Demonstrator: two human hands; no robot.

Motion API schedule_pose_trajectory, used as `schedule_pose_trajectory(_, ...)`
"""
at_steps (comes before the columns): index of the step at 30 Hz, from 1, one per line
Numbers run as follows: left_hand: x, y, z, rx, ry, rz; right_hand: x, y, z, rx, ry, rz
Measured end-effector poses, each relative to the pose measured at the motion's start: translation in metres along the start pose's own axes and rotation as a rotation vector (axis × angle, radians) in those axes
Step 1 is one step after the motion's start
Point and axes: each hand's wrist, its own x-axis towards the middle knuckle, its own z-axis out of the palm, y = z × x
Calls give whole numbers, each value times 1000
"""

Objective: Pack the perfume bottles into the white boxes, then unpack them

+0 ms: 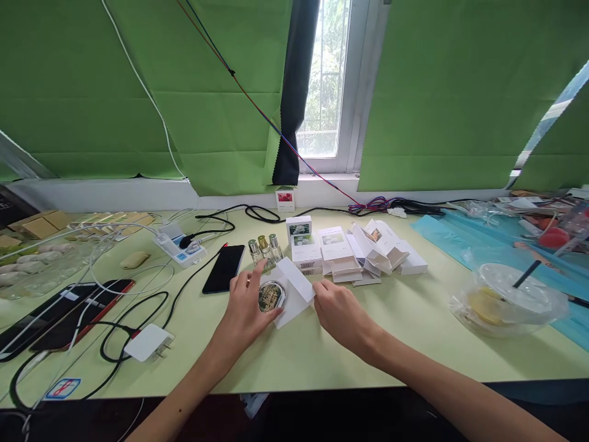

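My left hand (248, 301) is curved round a round, clear-rimmed disc (271, 296) with a mottled pattern, thumb and fingers at its edges. The disc lies against a folded white paper or opened card box (296, 282). My right hand (338, 310) pinches the right edge of that white piece between thumb and fingers. Just behind stand small glass bottles (265, 248) with green and gold caps. White boxes with flower pictures (304, 248) are stacked behind the hands, and several opened boxes (375, 248) are heaped to their right.
A black phone (224, 269) lies left of the bottles. Cables, a power strip (180, 247), a white charger (148, 342) and more phones (78, 313) cover the left side. At the right, a bagged drink cup (506, 294) stands beside blue plastic sheeting (464, 236).
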Motion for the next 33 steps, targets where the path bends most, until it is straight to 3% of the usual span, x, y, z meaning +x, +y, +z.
schedule_pose_trajectory(6, -2, 7, 1, 151, 18, 169, -5, -2, -10, 60, -25, 26)
schedule_pose_trajectory(13, 2, -3, -3, 409, 35, 264, -11, 0, -12, 73, -56, 32)
schedule_pose_trajectory(22, 5, -20, -10, 503, 75, 162, -24, 8, -14, 46, 26, 8)
schedule_pose_trajectory(27, 20, -33, 0, 410, 137, 148, -34, 15, -26, 98, 181, -25)
schedule_pose_trajectory(33, 34, -43, 12, 415, 185, 149, -34, 50, -53, 89, 554, 31)
